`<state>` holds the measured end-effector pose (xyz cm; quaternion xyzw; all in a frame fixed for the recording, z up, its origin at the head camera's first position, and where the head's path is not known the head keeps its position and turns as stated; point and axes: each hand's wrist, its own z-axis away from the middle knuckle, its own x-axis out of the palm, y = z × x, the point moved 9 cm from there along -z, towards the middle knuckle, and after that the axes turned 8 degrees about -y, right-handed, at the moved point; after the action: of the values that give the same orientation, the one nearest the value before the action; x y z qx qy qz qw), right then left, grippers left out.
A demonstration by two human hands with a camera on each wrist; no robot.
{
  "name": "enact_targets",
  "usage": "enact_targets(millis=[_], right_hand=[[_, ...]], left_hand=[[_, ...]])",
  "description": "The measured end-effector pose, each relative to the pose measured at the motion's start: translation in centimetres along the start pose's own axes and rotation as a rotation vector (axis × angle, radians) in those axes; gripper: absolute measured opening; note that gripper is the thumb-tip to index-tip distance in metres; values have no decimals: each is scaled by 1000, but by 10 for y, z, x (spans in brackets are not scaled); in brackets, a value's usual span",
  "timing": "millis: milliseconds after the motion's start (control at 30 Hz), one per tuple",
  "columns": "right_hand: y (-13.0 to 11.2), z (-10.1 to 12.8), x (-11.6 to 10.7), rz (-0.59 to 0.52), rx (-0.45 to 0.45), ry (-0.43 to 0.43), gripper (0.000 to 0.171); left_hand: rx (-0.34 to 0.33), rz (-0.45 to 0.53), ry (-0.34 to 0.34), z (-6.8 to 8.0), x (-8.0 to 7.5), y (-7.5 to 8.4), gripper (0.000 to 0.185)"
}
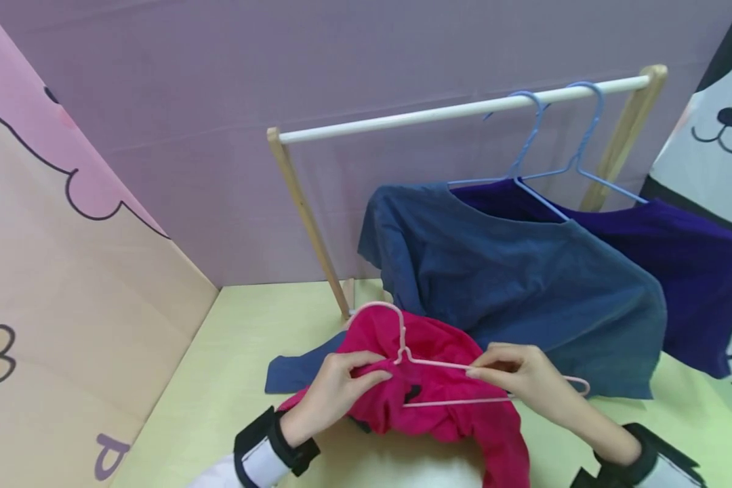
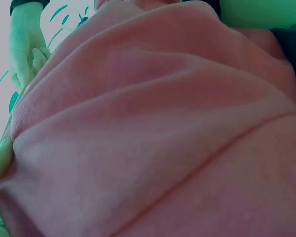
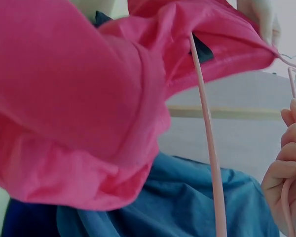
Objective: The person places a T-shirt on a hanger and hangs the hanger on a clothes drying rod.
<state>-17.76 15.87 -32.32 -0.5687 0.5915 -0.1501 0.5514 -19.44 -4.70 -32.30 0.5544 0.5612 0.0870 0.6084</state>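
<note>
We judged the pink garment, bunched above the surface between both hands, soft and light; its neckline looked best to grip. Our left hand pinched that cloth, the right hand pinched the stiff, thin pink hanger (no writing was readable).

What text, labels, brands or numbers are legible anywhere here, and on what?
None: no readable word, number or brand in any view.
The side panels carry only cartoon line drawings, and the right panel a cartoon animal face, no lettering.
The dark tag inside the pink garment is too small to read.
The pink hanger, blue shirt and purple shirt show no print.
</note>
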Motion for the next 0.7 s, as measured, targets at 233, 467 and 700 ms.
enact_targets(millis=[233, 467, 700], right_hand=[[6, 0, 12, -24, 62, -14, 6], [16, -2, 16, -35, 132, -134, 12], [31, 3, 17, -235, 175, -552, 26]], left_hand=[[1, 11, 0, 0, 1, 1, 19], [7, 13, -11, -1, 1, 0, 19], [69, 19, -1, 2, -11, 7, 19]])
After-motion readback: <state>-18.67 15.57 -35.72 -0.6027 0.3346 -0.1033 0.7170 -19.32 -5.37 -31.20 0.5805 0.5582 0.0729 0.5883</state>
